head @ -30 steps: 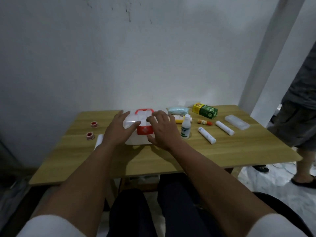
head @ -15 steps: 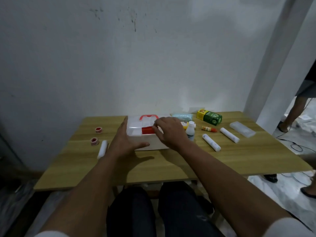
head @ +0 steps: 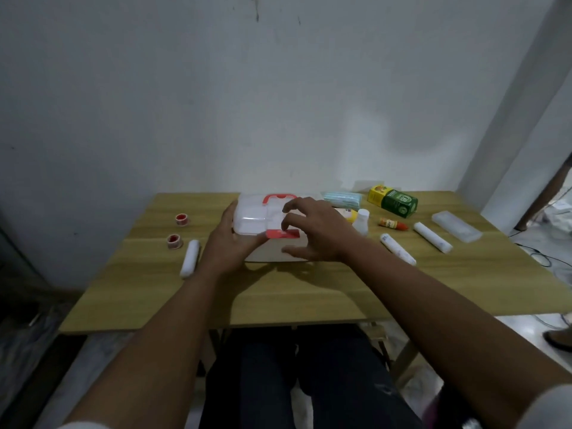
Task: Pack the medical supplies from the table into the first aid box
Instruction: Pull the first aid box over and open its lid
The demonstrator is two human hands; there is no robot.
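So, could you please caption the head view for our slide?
Both hands, left hand and right hand, on the first aid box, supplies around.

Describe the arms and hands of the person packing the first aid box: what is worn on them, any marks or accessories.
Both forearms are bare from wrist to near the elbow. A white sleeve edge shows at the bottom of the frame on each arm. The left hand and right hand wear no gloves, and no watch, ring or bracelet is visible. No markings can be made out in this dim light.

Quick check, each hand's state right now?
Left hand: open, palm against the first aid box.
Right hand: open, fingers spread over the red latch, gripping nothing.
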